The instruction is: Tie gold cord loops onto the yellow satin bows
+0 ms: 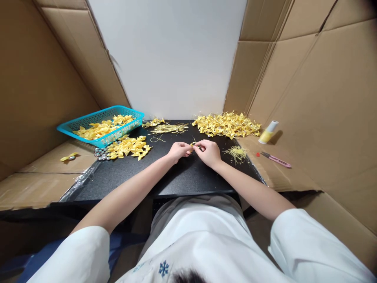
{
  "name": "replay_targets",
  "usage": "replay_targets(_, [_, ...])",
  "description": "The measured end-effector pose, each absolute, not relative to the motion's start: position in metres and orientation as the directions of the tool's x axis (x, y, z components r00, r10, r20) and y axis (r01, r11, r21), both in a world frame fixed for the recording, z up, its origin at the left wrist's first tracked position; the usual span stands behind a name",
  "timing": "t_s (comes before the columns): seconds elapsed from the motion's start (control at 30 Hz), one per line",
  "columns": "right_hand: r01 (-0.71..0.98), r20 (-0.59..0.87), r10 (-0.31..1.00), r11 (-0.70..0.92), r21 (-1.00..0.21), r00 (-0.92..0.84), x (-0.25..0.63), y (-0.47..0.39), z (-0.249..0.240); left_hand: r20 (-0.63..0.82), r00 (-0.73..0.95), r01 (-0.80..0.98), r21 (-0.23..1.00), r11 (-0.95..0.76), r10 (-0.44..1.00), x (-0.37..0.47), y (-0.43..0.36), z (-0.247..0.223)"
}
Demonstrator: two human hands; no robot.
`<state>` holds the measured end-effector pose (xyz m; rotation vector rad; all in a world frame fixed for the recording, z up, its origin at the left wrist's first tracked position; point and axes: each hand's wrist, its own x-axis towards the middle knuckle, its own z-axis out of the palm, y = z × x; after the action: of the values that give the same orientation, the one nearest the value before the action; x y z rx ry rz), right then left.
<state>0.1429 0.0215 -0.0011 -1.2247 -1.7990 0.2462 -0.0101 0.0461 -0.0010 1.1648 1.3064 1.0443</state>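
Both hands meet over the middle of the black tabletop (pixel 129 181), fingertips almost touching. A small yellow ribbon bow (pixel 192 145), mostly hidden by fingers, is pinched between them, and a thin yellow tie sticks up from it. My left hand (pixel 179 151) is closed on the bow from the left. From the right, my right hand (pixel 208 152) pinches at the same piece. Beyond the hands lie a bundle of yellow ties (pixel 169 128) and one loose curved tie (pixel 157 139).
A turquoise basket (pixel 63 129) of yellow bows stands back left, with a pile of bows (pixel 129 147) and silvery beads (pixel 101 153) before it. A larger bow heap (pixel 228 124) lies back right. Tie clippings (pixel 236 153), pink-handled snips (pixel 279 160) and a thread spool (pixel 268 132) are at right. Cardboard walls enclose the sides.
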Motion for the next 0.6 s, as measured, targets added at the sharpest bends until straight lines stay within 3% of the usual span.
replay_targets(0.1, [0.653,0.454,0.887,0.394,-0.647,-0.085,0.143,0.028,-0.003,-0.079,0.049,0.121,0.99,0.073,0.996,-0.009,0.043,-0.001])
replay_targets(0.27, [0.505,0.34,0.931,0.357,-0.785,-0.13,0.147,0.041,-0.008,-0.001,0.082,0.191,0.981,-0.015,0.997,-0.007,0.04,-0.003])
replay_targets(0.6, [0.152,0.286,0.957,0.29,-0.945,-0.048,0.144,0.045,-0.014,-0.075,0.053,0.117,0.991,0.069,0.996,-0.01,0.042,0.006])
